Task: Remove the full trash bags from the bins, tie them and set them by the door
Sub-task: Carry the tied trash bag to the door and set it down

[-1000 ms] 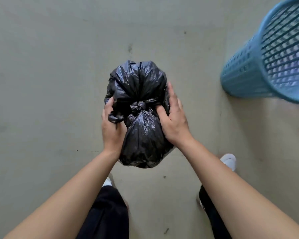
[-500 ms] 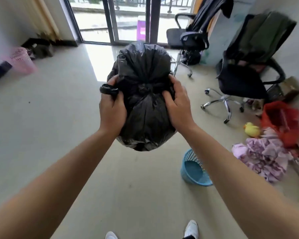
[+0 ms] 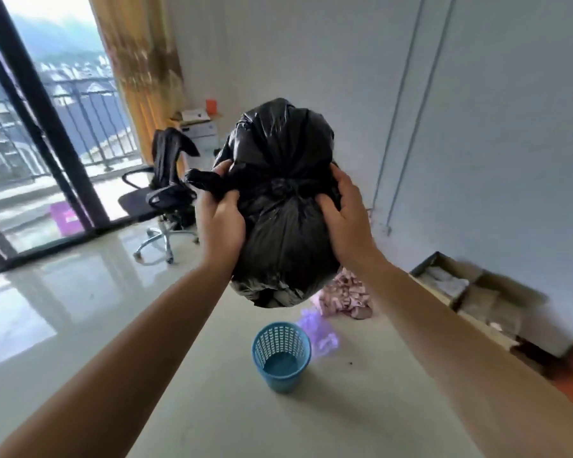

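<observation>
Above the blue bin (image 3: 281, 357), our left hand (image 3: 220, 226) and right hand (image 3: 348, 219) squeeze the tied black bag (image 3: 285, 143) between them.

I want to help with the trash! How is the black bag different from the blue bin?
The black bag is stuffed full and knotted shut; the blue bin is empty and open on top. The black bag is held in the air by the left hand and right hand; the blue bin stands upright on the floor. Both are for trash.

Glossy floor (image 3: 80, 292), white wall (image 3: 311, 61), office chair (image 3: 159, 196)
</observation>
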